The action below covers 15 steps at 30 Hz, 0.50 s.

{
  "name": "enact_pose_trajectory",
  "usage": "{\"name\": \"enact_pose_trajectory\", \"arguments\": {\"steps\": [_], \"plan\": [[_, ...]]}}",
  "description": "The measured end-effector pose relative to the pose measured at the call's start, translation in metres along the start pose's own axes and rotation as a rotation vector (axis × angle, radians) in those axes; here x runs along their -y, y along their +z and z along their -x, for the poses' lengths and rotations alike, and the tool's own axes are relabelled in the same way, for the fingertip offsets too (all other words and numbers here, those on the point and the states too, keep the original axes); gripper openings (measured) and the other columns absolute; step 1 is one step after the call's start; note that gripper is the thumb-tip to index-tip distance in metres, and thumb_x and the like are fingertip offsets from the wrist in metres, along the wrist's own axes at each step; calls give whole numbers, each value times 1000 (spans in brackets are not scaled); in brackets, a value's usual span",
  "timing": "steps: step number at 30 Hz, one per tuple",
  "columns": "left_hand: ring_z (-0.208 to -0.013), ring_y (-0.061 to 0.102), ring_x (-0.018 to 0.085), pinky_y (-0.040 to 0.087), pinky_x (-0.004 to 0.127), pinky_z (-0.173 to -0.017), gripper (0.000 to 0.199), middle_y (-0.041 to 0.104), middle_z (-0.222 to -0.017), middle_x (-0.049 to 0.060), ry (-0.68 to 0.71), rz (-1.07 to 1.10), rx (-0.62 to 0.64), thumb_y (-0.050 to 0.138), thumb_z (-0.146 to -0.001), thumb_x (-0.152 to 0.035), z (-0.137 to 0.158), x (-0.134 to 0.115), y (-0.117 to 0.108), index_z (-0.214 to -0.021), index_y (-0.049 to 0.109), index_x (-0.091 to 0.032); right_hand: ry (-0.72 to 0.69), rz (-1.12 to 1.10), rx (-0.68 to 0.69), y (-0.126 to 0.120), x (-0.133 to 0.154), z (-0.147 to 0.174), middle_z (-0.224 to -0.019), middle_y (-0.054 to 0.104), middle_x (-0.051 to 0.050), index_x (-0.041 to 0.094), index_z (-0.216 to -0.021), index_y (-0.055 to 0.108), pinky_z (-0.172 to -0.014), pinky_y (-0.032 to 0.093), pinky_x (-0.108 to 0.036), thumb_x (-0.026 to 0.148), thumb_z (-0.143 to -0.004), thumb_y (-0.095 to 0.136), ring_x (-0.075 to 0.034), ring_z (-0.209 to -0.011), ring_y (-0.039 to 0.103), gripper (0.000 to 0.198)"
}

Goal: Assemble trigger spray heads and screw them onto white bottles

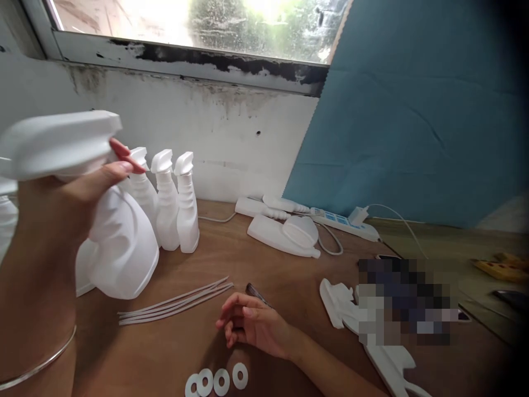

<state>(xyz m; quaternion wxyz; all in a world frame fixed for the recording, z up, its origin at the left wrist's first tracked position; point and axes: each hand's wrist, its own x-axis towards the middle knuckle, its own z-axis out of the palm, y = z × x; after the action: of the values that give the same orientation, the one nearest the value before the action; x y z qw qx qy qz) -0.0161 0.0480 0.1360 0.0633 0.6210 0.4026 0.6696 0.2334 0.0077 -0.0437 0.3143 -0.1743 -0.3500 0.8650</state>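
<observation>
My left hand (88, 184) is wrapped round the neck of a white spray bottle (128, 248), just under its trigger head, and holds it up close on the left. My right hand (256, 325) hovers over the table with fingers loosely curled and apart, holding nothing. Just behind it lies a dark pen (257, 294), partly hidden by the fingers. Thin white tubes (176, 303) lie side by side between my two hands. Several flat white ring washers (222, 381) rest near the table's front edge, below my right hand.
More white spray bottles (187, 204) stand by the wall, behind the held one. Loose white bottle parts (283, 237) lie farther back, beside a power strip (345, 223) with cables. White trigger parts (333, 303) and a pixelated patch are at right on the wooden table (289, 281).
</observation>
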Motion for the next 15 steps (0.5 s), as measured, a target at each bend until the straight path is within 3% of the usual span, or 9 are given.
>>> {"name": "enact_pose_trajectory", "arguments": {"steps": [1,3,5,9,11,15], "plan": [[-73,55,12,44,39,-85,11,56,-80,1,-9,2,-66,60,-70,-17,3,-7,6,-77,58,-8,4,1,-2,0,0,0,-90,64,-12,11,-90,56,-70,44,-30,31,-71,64,-14,-72,60,29],[-64,54,11,47,35,-75,12,57,-70,0,-97,-43,8,61,-67,-16,6,-16,18,-74,57,-8,14,5,-2,0,-1,0,-91,64,-12,11,-90,56,-71,44,-30,31,-72,64,-13,-72,59,28],[-58,53,10,47,29,-64,10,56,-63,0,-143,-50,180,61,-68,-19,9,-18,29,-69,58,-9,19,13,-9,0,-2,0,-91,64,-11,11,-91,56,-71,44,-30,31,-72,63,-13,-73,59,28],[-68,56,13,47,25,-64,9,60,-72,2,-4,-10,473,56,-73,-20,21,-18,50,-77,58,-13,12,22,-25,-1,-3,0,-91,64,-12,11,-91,56,-71,44,-31,30,-73,63,-13,-73,60,27],[-72,58,13,47,24,-64,12,61,-78,2,24,-22,502,54,-76,-22,25,-18,57,-85,57,-14,11,22,-23,0,-2,0,-90,64,-11,11,-91,55,-71,44,-30,30,-72,64,-13,-72,60,28],[-81,59,14,47,24,-68,18,64,-88,2,31,-72,433,55,-76,-24,22,-15,55,-92,59,-16,15,22,-43,2,-2,-1,-88,64,-11,10,-89,56,-70,44,-29,29,-71,64,-12,-71,60,27]]}}
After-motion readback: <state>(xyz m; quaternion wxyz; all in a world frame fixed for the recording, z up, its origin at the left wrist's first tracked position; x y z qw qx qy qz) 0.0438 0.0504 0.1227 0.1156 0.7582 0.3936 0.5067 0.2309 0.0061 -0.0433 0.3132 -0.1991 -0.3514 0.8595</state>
